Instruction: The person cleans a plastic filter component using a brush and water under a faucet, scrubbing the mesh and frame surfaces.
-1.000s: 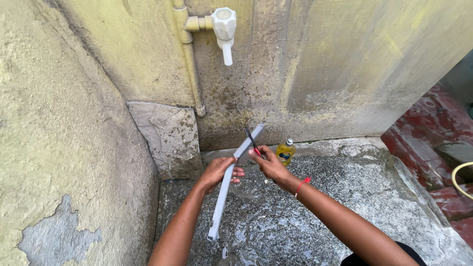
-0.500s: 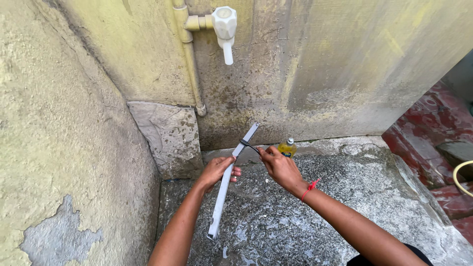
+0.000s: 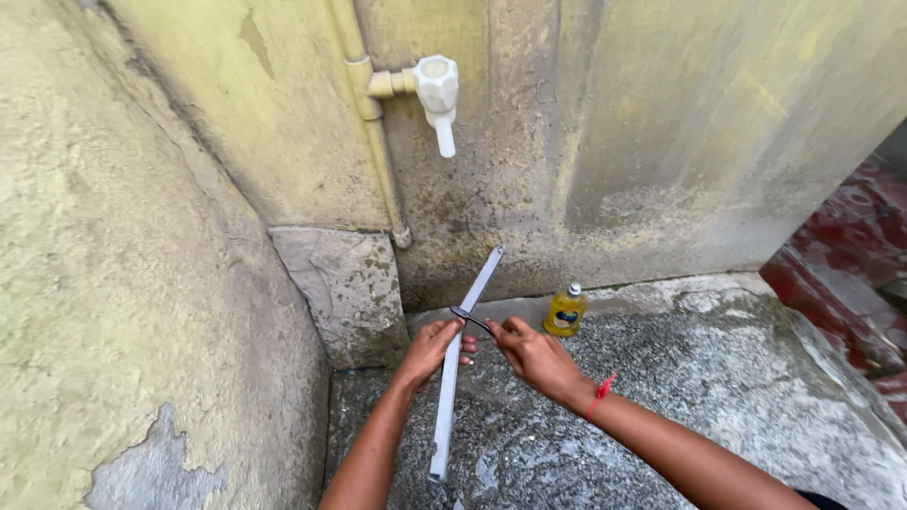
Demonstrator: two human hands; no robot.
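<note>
Scrubbing a strip under the tap

My left hand (image 3: 433,346) grips the long grey strip (image 3: 459,359), tilted above the wet floor (image 3: 718,378); my right hand (image 3: 535,356) pinches a dark brush (image 3: 470,318) against it, near the yellow bottle (image 3: 566,311).

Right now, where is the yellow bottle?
In the head view, the yellow bottle stands on the wet floor at the foot of the back wall, just right of the right hand, below and right of the white tap.
</note>
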